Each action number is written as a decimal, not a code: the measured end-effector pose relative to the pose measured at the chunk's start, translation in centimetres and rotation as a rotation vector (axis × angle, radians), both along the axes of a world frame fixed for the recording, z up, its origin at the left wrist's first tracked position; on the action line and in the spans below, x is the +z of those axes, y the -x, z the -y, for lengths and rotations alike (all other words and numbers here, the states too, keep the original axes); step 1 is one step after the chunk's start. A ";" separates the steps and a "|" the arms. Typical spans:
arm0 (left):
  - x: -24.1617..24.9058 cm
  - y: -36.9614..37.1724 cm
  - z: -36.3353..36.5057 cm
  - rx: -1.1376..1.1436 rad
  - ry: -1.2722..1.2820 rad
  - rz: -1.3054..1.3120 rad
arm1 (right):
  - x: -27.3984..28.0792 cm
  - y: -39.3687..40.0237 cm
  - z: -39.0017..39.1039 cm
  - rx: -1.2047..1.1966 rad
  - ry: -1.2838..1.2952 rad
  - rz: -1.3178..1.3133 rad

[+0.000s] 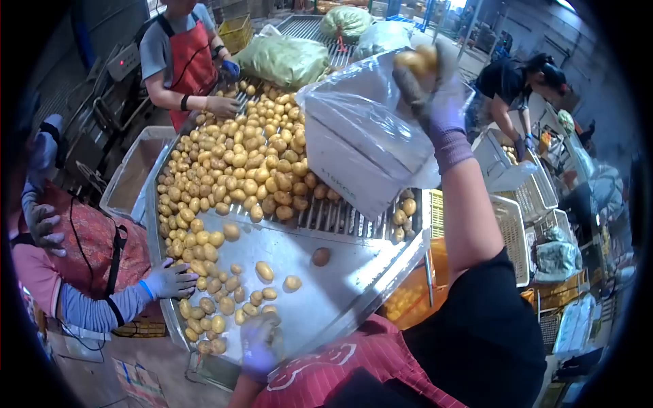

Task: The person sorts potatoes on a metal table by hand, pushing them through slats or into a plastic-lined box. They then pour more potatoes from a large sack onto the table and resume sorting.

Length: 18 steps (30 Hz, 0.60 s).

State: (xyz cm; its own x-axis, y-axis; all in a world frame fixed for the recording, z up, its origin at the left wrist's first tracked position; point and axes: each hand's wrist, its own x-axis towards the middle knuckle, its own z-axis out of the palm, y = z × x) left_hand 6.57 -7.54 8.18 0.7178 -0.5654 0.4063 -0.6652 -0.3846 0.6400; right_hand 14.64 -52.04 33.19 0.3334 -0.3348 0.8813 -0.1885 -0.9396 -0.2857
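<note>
Left hand (260, 347) is curling around potatoes (224, 170) at the table (354, 272) near edge; right hand (435, 95) is gripping a potato (416, 60) and the bag (360, 136), raised; bare metal is lying between.

Glossy clear plastic bag (360, 136), metal table (340, 285)

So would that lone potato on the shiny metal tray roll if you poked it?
Probably. The lone potato looks rounded and sits free on the smooth metal tray, so it would likely wobble off unevenly. It seems firm, not squashy.
</note>
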 end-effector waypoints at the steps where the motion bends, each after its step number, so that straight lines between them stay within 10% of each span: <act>1: 0.4 0.5 0.1 -0.004 0.001 0.021 | -0.3 1.4 0.4 0.091 -0.212 -0.248; 6: -0.2 3.3 -0.3 -0.090 -0.020 -0.114 | -3.2 4.5 -4.6 -0.039 -0.017 -1.175; 11: -4.5 6.1 -1.7 -0.108 -0.013 -0.203 | -6.1 3.8 -5.3 -0.050 0.057 -1.100; 14: -5.0 7.7 0.3 0.263 0.131 -0.897 | -7.8 5.5 -7.8 0.019 0.047 -1.060; 18: -2.0 5.2 5.6 0.036 0.258 -0.991 | -8.5 9.2 -7.8 0.149 0.089 -1.003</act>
State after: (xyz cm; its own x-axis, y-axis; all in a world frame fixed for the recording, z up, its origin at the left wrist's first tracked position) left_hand 1.41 -13.09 6.15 0.8118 -0.5166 -0.2722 0.2165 -0.1667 0.9619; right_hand 5.46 -44.29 24.67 0.9654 -0.1763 0.1923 -0.1820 -0.9832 0.0122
